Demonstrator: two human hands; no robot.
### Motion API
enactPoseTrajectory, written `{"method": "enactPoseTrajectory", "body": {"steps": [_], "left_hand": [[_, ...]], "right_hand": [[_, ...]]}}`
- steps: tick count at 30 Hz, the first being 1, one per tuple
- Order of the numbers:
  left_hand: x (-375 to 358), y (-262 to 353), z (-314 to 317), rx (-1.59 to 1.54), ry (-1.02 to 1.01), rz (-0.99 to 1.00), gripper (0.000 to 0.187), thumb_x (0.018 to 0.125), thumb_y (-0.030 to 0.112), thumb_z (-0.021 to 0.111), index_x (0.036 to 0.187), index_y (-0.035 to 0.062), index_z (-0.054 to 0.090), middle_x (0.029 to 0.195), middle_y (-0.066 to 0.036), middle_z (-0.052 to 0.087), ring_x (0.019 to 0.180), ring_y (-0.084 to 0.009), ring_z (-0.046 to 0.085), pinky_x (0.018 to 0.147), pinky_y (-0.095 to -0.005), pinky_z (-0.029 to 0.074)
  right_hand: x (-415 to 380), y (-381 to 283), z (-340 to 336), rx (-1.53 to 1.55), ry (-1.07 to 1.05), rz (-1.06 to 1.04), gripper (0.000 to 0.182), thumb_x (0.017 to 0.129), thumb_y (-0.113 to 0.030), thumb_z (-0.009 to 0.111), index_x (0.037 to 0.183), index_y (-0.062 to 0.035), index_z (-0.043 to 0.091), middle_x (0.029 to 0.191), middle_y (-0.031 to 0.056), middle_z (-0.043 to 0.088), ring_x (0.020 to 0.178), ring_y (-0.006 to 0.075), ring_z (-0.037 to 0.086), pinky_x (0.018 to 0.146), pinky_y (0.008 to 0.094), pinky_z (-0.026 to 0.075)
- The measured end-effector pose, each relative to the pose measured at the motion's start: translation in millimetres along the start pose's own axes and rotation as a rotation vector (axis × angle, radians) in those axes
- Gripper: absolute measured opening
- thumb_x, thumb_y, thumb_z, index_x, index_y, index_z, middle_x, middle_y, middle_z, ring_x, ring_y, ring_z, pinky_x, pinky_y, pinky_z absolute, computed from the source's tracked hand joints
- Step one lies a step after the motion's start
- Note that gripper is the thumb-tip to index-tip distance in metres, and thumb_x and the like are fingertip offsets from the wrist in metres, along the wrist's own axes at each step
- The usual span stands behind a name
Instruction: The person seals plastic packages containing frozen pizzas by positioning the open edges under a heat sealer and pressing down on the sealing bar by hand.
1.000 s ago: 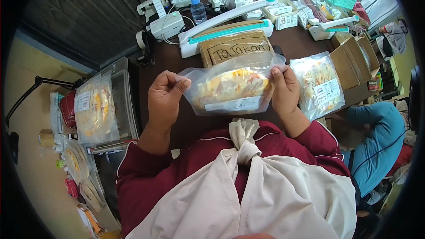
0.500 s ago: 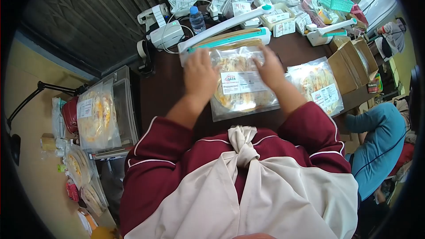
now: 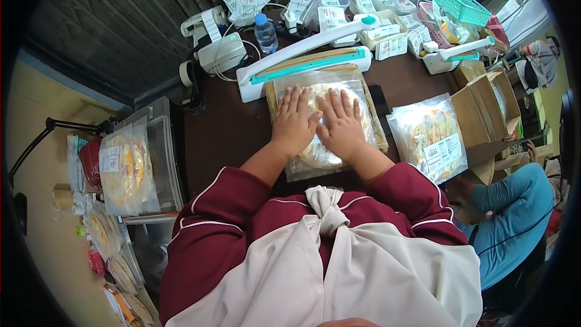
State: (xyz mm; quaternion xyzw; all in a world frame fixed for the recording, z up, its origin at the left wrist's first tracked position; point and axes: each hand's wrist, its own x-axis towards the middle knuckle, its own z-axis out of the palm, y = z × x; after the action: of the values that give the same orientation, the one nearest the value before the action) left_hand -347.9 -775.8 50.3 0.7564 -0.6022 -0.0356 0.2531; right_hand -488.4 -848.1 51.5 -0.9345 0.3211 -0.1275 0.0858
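Note:
A pizza in a transparent plastic bag [image 3: 315, 156] lies flat in front of me on a brown cardboard piece [image 3: 376, 126]. My left hand [image 3: 295, 122] presses flat on its left half, fingers stretched out. Beside it my right hand [image 3: 343, 126] lies flat too, fingers spread, the two thumbs close together. Neither hand grips anything. Just beyond the bag stands a long white and teal bag sealer [image 3: 308, 63], its arm [image 3: 302, 48] raised. To the right, another bagged pizza [image 3: 426, 124] with a white label rests near the table edge.
Labels in stacks [image 3: 251, 0], a small white label printer [image 3: 223, 51] and a water bottle [image 3: 265, 34] stand at the back. A smaller sealer [image 3: 451, 57], a teal basket [image 3: 460, 3] and an open cardboard box [image 3: 487, 109] are right. Bagged pizzas [image 3: 127, 166] lie left; a person's leg [image 3: 514, 206] is at right.
Both hands have come down flat onto the bagged pizza. Its printed label, visible before, no longer shows, and more of the cardboard under it is seen.

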Motion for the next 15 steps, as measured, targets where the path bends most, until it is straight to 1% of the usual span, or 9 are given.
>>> {"method": "enactPoseTrajectory", "body": {"steps": [3,4,7,10,13,15], "left_hand": [[12,-5,8,0.04,-0.066,-0.168,0.065,0.091,0.042,0.043,0.136,-0.0036,0.033,0.143,-0.026,0.028,0.135,-0.038,0.023,0.111,-0.0453,0.016],[17,-6,10,0.067,-0.083,-0.206,0.065,0.092,0.043,0.041,0.136,-0.0035,0.033,0.144,-0.026,0.027,0.136,-0.0369,0.022,0.112,-0.0444,0.014],[24,-6,13,0.131,-0.059,-0.243,0.064,0.093,0.044,0.039,0.136,-0.0033,0.034,0.143,-0.027,0.028,0.135,-0.0375,0.023,0.112,-0.0454,0.013],[34,-8,16,0.173,-0.075,-0.291,0.067,0.092,0.046,0.037,0.137,-0.0034,0.032,0.145,-0.024,0.026,0.137,-0.0346,0.02,0.113,-0.045,0.01],[46,-13,18,0.153,-0.075,-0.321,0.068,0.092,0.047,0.037,0.138,-0.0035,0.032,0.146,-0.024,0.025,0.138,-0.0349,0.018,0.113,-0.0458,0.007],[49,-13,19,0.281,0.063,-0.278,0.062,0.091,0.043,0.042,0.133,-0.003,0.038,0.139,-0.024,0.035,0.132,-0.0363,0.028,0.11,-0.0466,0.016]], "right_hand": [[10,4,7,0.018,-0.029,-0.066,0.059,0.087,-0.041,0.044,0.142,-0.0219,0.031,0.149,0.0165,0.023,0.139,0.0365,0.013,0.111,0.0524,0.006],[13,3,6,0.009,-0.026,-0.064,0.059,0.088,-0.041,0.043,0.142,-0.0223,0.031,0.149,0.0157,0.023,0.139,0.036,0.014,0.111,0.0518,0.007],[23,8,8,0.039,-0.036,-0.072,0.058,0.089,-0.042,0.041,0.142,-0.0233,0.032,0.149,0.015,0.024,0.139,0.0356,0.015,0.111,0.0513,0.007],[36,13,6,0.03,-0.036,-0.104,0.058,0.089,-0.042,0.04,0.142,-0.0224,0.032,0.148,0.0151,0.026,0.138,0.0361,0.018,0.112,0.0493,0.009],[49,19,9,0.035,-0.027,-0.112,0.057,0.089,-0.043,0.04,0.142,-0.0227,0.033,0.148,0.014,0.027,0.138,0.0355,0.019,0.112,0.0479,0.009],[56,21,10,0.042,-0.035,-0.11,0.058,0.089,-0.044,0.04,0.142,-0.0234,0.032,0.148,0.0137,0.026,0.138,0.0349,0.018,0.112,0.0481,0.009]]}}
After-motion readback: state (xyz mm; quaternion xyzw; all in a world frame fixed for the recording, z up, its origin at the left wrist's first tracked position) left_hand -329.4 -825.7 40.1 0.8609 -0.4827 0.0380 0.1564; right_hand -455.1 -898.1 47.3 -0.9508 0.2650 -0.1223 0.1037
